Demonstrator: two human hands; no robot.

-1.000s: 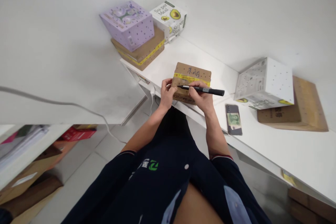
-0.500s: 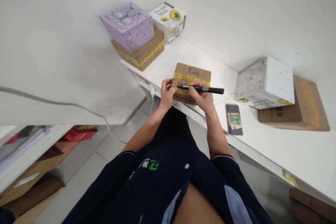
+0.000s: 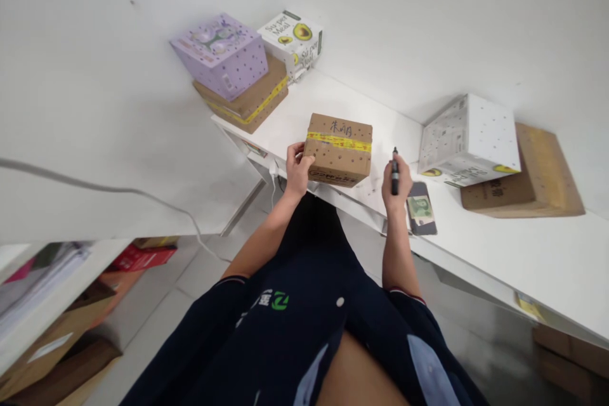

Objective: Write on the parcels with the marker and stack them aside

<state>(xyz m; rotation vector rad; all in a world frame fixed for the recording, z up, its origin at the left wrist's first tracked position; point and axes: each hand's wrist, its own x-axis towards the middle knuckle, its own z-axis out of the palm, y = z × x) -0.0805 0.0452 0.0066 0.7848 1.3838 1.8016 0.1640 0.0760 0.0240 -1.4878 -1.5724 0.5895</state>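
A brown cardboard box (image 3: 337, 158) with a yellow tape strip and handwriting on its top rests on the white desk (image 3: 499, 254). My left hand (image 3: 299, 170) grips the box's left end, thumb on the near top edge. Right of the box, my right hand (image 3: 398, 185) is closed around a black marker pen (image 3: 394, 171), its tip pointing away from me and apart from the box. Beside that hand lies a dark phone (image 3: 421, 223) with a green banknote on or under its back.
At the back left, a purple box (image 3: 223, 57) sits on a taped brown box (image 3: 261, 104), with a white avocado-print box (image 3: 292, 41) behind. At right, another white box (image 3: 490, 133) leans by a brown carton (image 3: 547, 177). A cable (image 3: 143, 190) hangs left.
My right hand has drawn the marker off the box and moved right, close to the phone; the pen now points away from me. The left hand keeps its hold on the box.
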